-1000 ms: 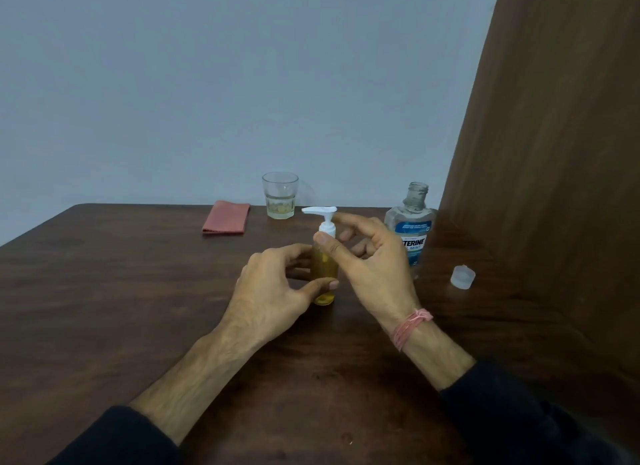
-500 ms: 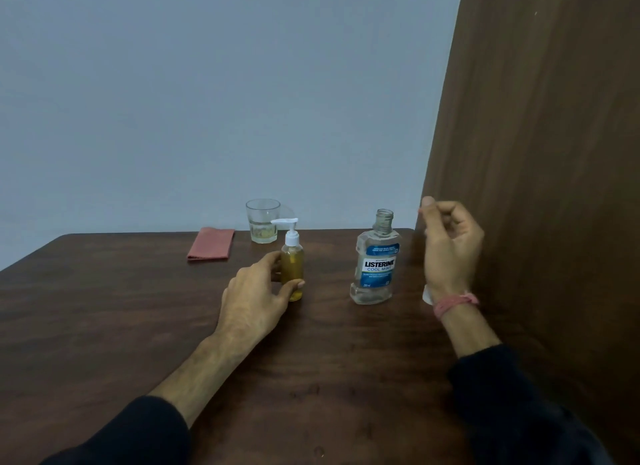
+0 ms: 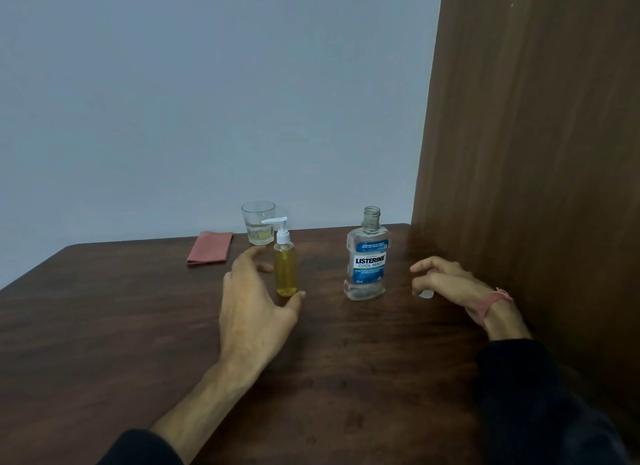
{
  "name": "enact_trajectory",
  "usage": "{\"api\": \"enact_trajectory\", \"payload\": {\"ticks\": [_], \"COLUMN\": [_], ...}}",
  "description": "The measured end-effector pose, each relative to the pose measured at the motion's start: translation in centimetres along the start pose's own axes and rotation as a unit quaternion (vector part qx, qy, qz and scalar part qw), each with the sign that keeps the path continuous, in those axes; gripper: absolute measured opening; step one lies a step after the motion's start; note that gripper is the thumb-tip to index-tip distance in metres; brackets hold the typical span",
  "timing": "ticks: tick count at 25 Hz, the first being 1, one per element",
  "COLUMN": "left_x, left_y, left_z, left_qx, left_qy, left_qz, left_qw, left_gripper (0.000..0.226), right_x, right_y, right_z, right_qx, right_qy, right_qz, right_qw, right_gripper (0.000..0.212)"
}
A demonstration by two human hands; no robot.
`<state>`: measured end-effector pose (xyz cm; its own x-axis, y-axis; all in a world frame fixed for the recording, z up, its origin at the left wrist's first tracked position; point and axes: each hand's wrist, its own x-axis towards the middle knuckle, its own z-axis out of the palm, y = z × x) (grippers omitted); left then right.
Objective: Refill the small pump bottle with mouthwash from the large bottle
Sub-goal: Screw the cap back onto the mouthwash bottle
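- Dark wood table (image 3: 104, 326) fills the lower half of the frame; its back edge meets a grey-blue wall (image 3: 207, 101), its right side runs up against a brown wood panel (image 3: 536, 153). Big bare stretch at lower left and centre foreground.
- Large mouthwash bottle (image 3: 367, 264) upright, right of centre, cap off, neck open. Blue label reads "LISTERINE COOL MINT"; smaller print unreadable. Looks nearly empty.
- Left hand (image 3: 252, 309) flat-ish near centre, fingers spread wide, thumb tip touching the base of the small pump bottle (image 3: 285, 267), fingers behind it, not wrapped around.
- Pump bottle upright, white pump head on, nozzle pointing frame-left, yellow liquid almost to the shoulder. No label visible. Clear gap between it and the large bottle.
- Right hand (image 3: 446, 281) at right, just beside the panel, fingers curled loosely over a small white cap (image 3: 426, 294); can't tell if it grips it. Pink wristband (image 3: 493, 303).
- Glass tumbler (image 3: 259, 227) at the back edge behind the pump, a little pale liquid in it.
- Folded pink cloth (image 3: 210, 252) left of the glass.
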<state>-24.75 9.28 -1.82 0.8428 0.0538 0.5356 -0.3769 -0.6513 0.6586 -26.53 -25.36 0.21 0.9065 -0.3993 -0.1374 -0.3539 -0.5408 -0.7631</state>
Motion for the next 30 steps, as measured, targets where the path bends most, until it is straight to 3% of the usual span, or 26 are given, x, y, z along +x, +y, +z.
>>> {"api": "enact_trajectory", "payload": {"ticks": [2,4,7,10,13,17,22,25,30], "left_x": [-0.5,-0.3,0.9,1.6,2.4,2.6,0.8,0.1,-0.3], "left_y": [1.7,3.9,6.5,7.5,7.2,5.9,4.2,3.8,3.5], "left_z": [0.4,1.4,3.7,5.9,6.8,6.4,4.4,3.8,3.6], "left_qx": [-0.057,-0.109,-0.152,-0.174,-0.177,-0.19,-0.2,-0.209,-0.202], "left_qy": [-0.058,-0.152,-0.208,-0.224,-0.23,-0.234,-0.226,-0.227,-0.229], "left_qz": [0.027,0.018,-0.003,-0.021,-0.011,0.009,0.035,0.054,0.053], "left_qw": [0.996,0.982,0.966,0.959,0.957,0.954,0.953,0.95,0.951], "left_gripper": [0.087,0.094,0.109,0.1,0.079,0.045,0.032,0.032,0.037], "right_x": [-0.1,0.0,-0.3,-0.5,-0.5,-1.8,-4.6,-5.5,-5.9], "right_y": [-0.2,-0.2,-0.7,-1.3,-2.6,-5.2,-8.2,-9.1,-9.3], "right_z": [-0.1,0.2,1.3,1.9,2.0,2.2,4.0,5.2,5.9], "right_qx": [-0.044,-0.027,0.014,0.146,0.319,0.497,0.557,0.545,0.485], "right_qy": [-0.028,-0.023,0.075,0.155,0.174,0.097,-0.019,-0.035,-0.024], "right_qz": [0.013,0.007,-0.022,-0.076,-0.111,-0.174,-0.29,-0.324,-0.348], "right_qw": [0.999,0.999,0.997,0.974,0.925,0.845,0.778,0.772,0.802], "right_gripper": [0.035,0.023,0.015,0.017,0.022,0.018,0.025,0.029,0.033]}}
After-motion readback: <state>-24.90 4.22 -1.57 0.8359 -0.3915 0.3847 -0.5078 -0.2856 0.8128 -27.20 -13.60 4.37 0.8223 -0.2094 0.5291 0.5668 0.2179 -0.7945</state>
